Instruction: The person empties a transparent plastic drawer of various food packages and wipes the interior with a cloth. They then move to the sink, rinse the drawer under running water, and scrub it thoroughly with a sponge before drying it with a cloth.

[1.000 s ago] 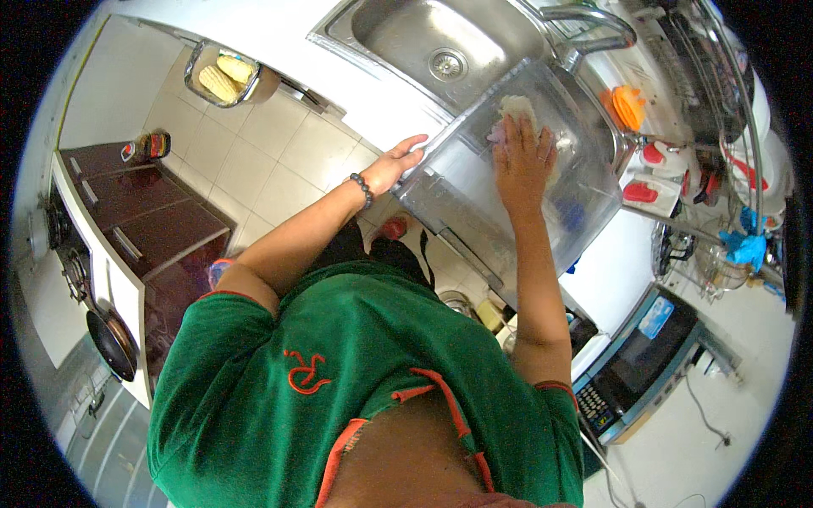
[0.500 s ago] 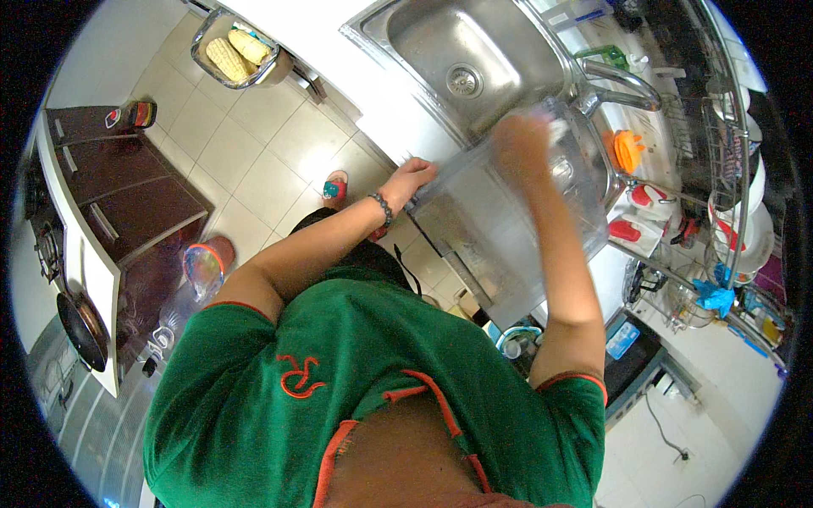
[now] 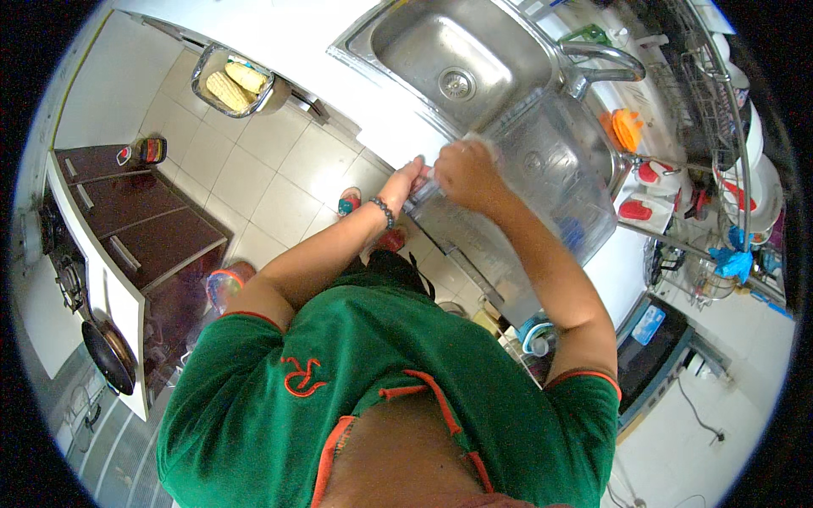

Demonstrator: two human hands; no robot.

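Observation:
A large clear plastic bin point(image 3: 555, 157) rests tilted in front of me, partly over the steel sink's edge and the counter. My left hand point(image 3: 406, 180) grips its near left corner, with fingers curled at the rim. Close beside it, my right hand point(image 3: 468, 175) is closed over the same end of the bin. A small whitish bit shows at the knuckles of the right hand, but what it holds is hidden. A dark blue patch shows through the bin's wall near its right end.
Beyond the bin lies a steel sink point(image 3: 440, 59) with a curved faucet point(image 3: 605, 63). An orange glove-like item point(image 3: 627, 129) and a dish rack point(image 3: 720, 169) stand to the right. At far left, a bin point(image 3: 203, 85) holds corn cobs point(image 3: 229, 89). A frying pan point(image 3: 108, 351) sits on the stove.
My right hand has moved left and toward me, from the bin's middle to close by my left hand. The left hand still grips the corner. The view has shifted slightly.

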